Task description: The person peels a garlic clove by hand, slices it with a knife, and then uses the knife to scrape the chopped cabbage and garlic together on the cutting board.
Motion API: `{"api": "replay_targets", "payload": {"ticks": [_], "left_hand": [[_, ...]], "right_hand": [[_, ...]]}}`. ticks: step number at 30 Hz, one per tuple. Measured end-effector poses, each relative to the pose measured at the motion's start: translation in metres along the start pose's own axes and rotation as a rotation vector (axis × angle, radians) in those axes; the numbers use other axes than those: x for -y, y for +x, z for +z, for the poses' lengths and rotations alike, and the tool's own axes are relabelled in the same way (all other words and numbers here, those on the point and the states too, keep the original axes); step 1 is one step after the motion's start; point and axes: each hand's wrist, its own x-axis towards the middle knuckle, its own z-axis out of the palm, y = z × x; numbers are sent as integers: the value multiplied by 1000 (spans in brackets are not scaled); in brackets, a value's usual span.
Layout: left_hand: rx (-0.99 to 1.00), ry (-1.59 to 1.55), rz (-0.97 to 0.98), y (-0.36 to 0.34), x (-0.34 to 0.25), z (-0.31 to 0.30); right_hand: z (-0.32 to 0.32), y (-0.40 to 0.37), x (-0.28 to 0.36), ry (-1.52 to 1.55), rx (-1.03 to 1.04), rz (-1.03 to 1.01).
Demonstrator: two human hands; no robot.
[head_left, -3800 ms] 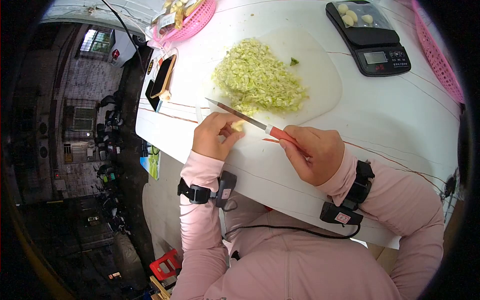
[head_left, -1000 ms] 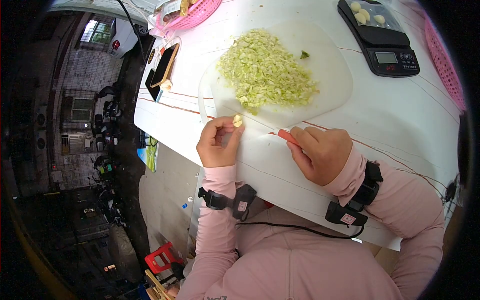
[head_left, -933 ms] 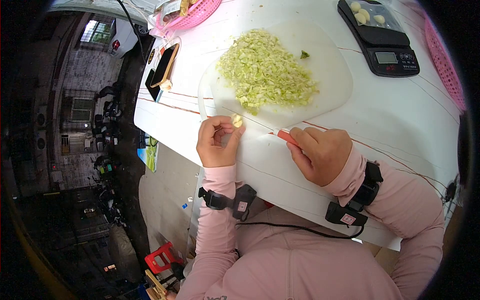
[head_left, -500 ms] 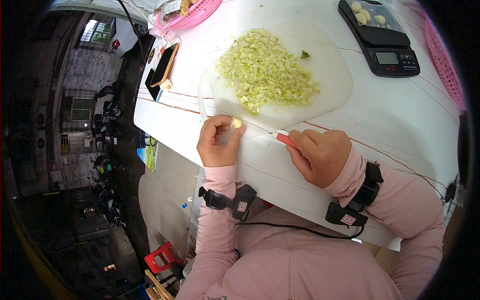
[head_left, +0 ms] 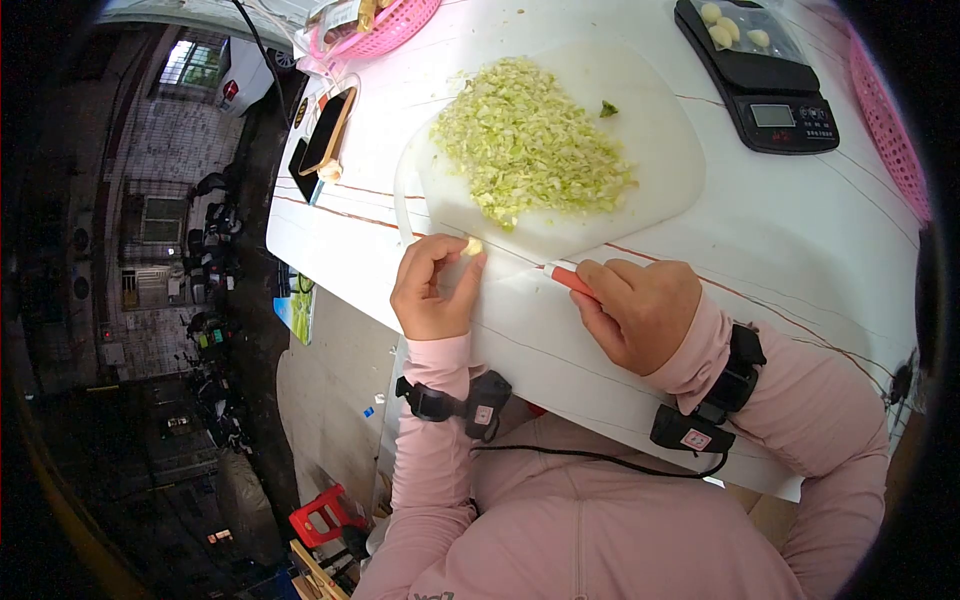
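A peeled garlic clove (head_left: 472,246) is pinched between the thumb and fingertips of my left hand (head_left: 437,287), close to the near edge of the cutting board. My right hand (head_left: 640,308) is wrapped round the orange handle of a knife (head_left: 572,280). Its thin blade points left towards the clove and is hard to see against the white table. Beyond both hands, a heap of finely chopped cabbage (head_left: 530,145) covers much of the translucent cutting board (head_left: 655,150). A small dark green leaf scrap (head_left: 608,109) lies to the right of the heap.
On the right stands a black kitchen scale (head_left: 765,100) bearing a clear bag of several garlic cloves (head_left: 735,32). A pink basket (head_left: 890,135) is beside it, another pink basket (head_left: 395,32) at the back left. A phone (head_left: 328,130) rests near the table's left edge.
My left hand has shifted very slightly left, and the clove sits a little differently between its fingertips. The right hand and knife have hardly moved.
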Motion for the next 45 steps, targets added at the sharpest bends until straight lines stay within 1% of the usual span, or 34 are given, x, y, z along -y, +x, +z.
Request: {"api": "replay_targets", "payload": {"ticks": [3, 5, 15, 21, 23, 29, 30, 32, 35, 38, 45], "left_hand": [[-12, -22, -27, 0, 0, 1], [-6, -57, -23, 0, 2, 1], [-10, -100, -38, 0, 8, 2], [-18, -111, -27, -1, 8, 2], [-4, -100, -11, -1, 8, 1], [-7, -93, -10, 0, 4, 1], [-8, -93, -10, 0, 5, 1], [-22, -65, 6, -1, 8, 1], [-25, -54, -4, -1, 3, 0], [-31, -11, -6, -1, 2, 0], [-28, -29, 10, -2, 7, 0]], "right_hand": [[0, 0, 0, 1, -2, 3], [-1, 1, 2, 21, -41, 4], [0, -1, 2, 17, -24, -24], [5, -1, 4, -73, 7, -74], [4, 0, 6, -179, 38, -98], [5, 1, 6, -234, 96, -101], [5, 1, 6, -234, 96, -102], [5, 0, 7, -187, 54, -19], [4, 2, 6, -105, 14, 10], [5, 0, 4, -75, -5, 9], [2, 0, 4, -53, 0, 15]]}}
